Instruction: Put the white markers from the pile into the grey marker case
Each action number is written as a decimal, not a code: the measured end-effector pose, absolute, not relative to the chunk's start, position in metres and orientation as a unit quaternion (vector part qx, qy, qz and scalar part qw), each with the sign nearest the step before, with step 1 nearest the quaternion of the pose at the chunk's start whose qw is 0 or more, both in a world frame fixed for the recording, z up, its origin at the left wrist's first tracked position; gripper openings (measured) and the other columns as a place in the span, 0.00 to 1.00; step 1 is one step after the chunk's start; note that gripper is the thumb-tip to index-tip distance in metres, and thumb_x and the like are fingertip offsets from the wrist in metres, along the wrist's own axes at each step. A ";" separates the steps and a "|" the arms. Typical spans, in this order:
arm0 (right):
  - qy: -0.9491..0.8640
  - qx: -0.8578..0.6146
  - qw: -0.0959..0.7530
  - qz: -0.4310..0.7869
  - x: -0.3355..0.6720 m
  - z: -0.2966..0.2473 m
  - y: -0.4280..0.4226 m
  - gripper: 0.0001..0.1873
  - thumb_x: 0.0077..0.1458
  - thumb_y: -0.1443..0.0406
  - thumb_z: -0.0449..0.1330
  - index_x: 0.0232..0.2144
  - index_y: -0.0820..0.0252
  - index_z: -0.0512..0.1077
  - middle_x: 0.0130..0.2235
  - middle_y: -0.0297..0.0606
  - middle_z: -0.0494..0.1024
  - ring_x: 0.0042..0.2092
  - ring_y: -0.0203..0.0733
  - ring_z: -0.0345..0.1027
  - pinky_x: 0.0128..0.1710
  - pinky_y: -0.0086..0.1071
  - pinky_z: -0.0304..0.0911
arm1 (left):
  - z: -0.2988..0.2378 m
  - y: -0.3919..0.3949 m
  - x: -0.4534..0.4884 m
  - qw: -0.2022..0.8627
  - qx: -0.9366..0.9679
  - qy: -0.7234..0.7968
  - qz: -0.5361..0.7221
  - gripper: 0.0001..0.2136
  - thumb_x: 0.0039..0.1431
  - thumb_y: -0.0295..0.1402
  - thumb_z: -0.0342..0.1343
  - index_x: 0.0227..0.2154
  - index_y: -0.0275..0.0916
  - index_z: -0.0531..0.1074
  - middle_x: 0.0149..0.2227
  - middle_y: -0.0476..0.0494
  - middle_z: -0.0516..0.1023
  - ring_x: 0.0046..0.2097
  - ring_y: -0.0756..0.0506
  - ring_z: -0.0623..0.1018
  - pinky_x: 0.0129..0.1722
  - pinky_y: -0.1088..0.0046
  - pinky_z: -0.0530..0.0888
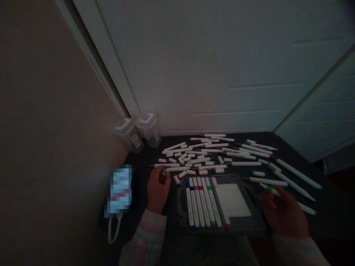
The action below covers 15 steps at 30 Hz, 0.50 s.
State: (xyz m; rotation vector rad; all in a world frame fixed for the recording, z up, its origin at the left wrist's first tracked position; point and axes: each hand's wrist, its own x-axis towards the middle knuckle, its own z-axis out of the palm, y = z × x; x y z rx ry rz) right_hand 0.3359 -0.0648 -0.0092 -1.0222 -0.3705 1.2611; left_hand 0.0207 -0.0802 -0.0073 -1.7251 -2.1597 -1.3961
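Observation:
A grey marker case [249, 207] lies open on the dark table, with several white markers [201, 201] lined up in its left half. My left hand [157, 192] rests left of the case, fingers curled around a dark red-tipped marker cap or marker [162, 178]. My right hand [283, 212] lies at the case's right edge, fingers pinched on a white marker with a green band [270, 190]. Many loose white markers and caps [205, 155] are scattered beyond the case.
Two clear plastic containers [138, 135] stand at the back left against a white panelled wall. A blurred-out packet with a cord [119, 192] lies left of my left hand. Long uncapped markers [294, 177] spread to the right. The scene is very dim.

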 end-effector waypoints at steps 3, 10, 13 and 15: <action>-0.042 -0.485 0.642 0.593 0.332 -0.002 -0.065 0.09 0.44 0.65 0.54 0.16 0.60 0.62 0.14 0.29 0.60 0.15 0.26 0.49 0.17 0.25 0.56 | -0.007 -0.080 0.020 0.012 -0.564 -0.699 -0.439 0.09 0.50 0.30 0.50 0.36 0.36 0.67 0.32 0.45 0.70 0.30 0.50 0.70 0.32 0.72 0.70; -0.095 -0.470 0.653 0.587 0.334 -0.005 -0.065 0.07 0.39 0.64 0.58 0.17 0.59 0.63 0.14 0.27 0.60 0.15 0.26 0.49 0.17 0.24 0.54 | -0.014 -0.076 0.017 -0.018 -0.579 -0.711 -0.399 0.08 0.48 0.24 0.48 0.32 0.37 0.67 0.31 0.45 0.71 0.31 0.48 0.72 0.32 0.72 0.71; -0.095 -0.472 0.654 0.583 0.333 -0.004 -0.065 0.07 0.38 0.64 0.57 0.16 0.59 0.63 0.14 0.27 0.60 0.15 0.26 0.49 0.17 0.24 0.54 | -0.018 -0.076 0.017 -0.025 -0.601 -0.705 -0.376 0.08 0.46 0.23 0.48 0.30 0.38 0.68 0.32 0.45 0.72 0.35 0.47 0.72 0.35 0.69 0.71; -0.089 -0.475 0.652 0.584 0.332 -0.002 -0.065 0.07 0.39 0.64 0.57 0.16 0.60 0.63 0.14 0.27 0.61 0.15 0.26 0.49 0.17 0.24 0.54 | -0.019 -0.076 0.017 -0.022 -0.612 -0.702 -0.365 0.08 0.46 0.23 0.49 0.31 0.37 0.68 0.33 0.44 0.72 0.38 0.45 0.71 0.39 0.66 0.70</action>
